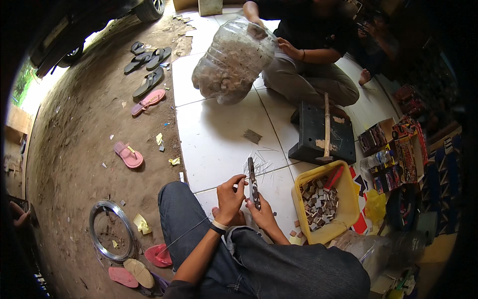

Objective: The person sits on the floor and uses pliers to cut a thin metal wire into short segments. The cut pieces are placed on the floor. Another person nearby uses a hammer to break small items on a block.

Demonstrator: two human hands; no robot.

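Observation:
My left hand [230, 198] is closed in a pinch between thumb and forefinger. A thin wire [188, 230] crosses my thigh towards it and lines up with the pinch, though the hand covers its end. Just to the right, my right hand [263, 214] grips a long, narrow dark tool [253, 182]. The tool stands nearly upright, and its exact kind does not show. Beyond it, loose straight wire pieces [266, 162] lie scattered on the white tiles [214, 134]. Farther off is a small tight bundle of short wires [252, 136].
A yellow tub [352, 219] of small brown and grey squares stands right of my knees. A hammer [326, 129] rests on a black stool [303, 137]. Opposite, a person [308, 65] holds a big clear plastic bottle [234, 60]. Left lie a wire coil [93, 234] and sandals [128, 155].

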